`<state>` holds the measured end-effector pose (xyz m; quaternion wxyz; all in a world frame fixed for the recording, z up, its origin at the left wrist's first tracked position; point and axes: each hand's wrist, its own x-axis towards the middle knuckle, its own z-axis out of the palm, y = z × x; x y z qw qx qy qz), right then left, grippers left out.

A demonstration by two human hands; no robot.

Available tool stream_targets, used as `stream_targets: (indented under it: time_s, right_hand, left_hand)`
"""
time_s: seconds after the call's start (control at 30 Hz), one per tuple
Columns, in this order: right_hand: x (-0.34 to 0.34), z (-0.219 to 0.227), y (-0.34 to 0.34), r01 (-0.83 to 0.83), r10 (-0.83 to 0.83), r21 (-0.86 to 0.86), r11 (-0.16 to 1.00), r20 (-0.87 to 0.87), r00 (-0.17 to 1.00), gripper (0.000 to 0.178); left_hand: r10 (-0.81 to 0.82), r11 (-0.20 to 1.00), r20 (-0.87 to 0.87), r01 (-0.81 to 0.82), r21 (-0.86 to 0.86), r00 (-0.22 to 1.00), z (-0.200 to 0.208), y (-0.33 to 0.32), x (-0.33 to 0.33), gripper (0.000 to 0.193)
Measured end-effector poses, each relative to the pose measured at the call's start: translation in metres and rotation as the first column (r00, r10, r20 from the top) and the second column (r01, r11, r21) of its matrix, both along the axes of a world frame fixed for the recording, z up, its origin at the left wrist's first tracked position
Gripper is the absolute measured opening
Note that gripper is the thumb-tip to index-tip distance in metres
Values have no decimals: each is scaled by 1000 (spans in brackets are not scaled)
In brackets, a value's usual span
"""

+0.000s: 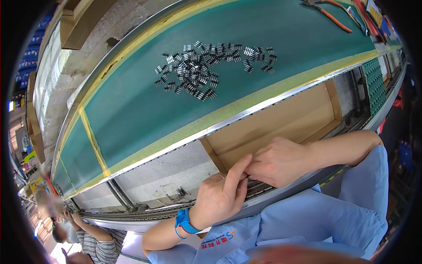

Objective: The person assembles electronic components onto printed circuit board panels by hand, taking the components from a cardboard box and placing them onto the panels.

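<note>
Above the near rail of the bench, my left hand [217, 196] and my right hand [279, 162] meet with fingertips pressed together. Between them a tiny dark piece [246, 177] barely shows; its kind is too small to tell. A blue wrist strap [184, 222] circles my left wrist. Farther off, on the green mat [132, 119], lies a loose heap of small black parts with silvery metal pins [193, 72]. A few of these parts are scattered to the heap's right. My fingers cover most of what they pinch.
A shallow cardboard tray [272, 125] sits below the mat's metal edge, just beyond my hands. Orange-handled pliers [336, 20] rest at the far right. A cardboard box [81, 26] stands at the far left. At lower left another person in a striped shirt [105, 246] sits working.
</note>
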<state>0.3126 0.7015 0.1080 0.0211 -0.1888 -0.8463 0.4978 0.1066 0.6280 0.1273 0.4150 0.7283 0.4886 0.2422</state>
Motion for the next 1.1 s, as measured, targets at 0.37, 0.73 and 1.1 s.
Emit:
stream_targets:
  time_s: [0.37,0.73,1.1]
  right_hand:
    - [-4,0,0,4,15,201,980,-93,996,15]
    - [0,-1,0,9,8,180,984,-96,995,15]
    - [-15,8,7,-43,13,175,984,170,985,11]
  left_hand:
    - [-42,995,-99,33,-92,994,2,2,-6,8]
    - [-58,997,-132,52,-49,990,0,6,2,13]
    - [111,950,-152,-60,306,982,-12,-1,-23,20]
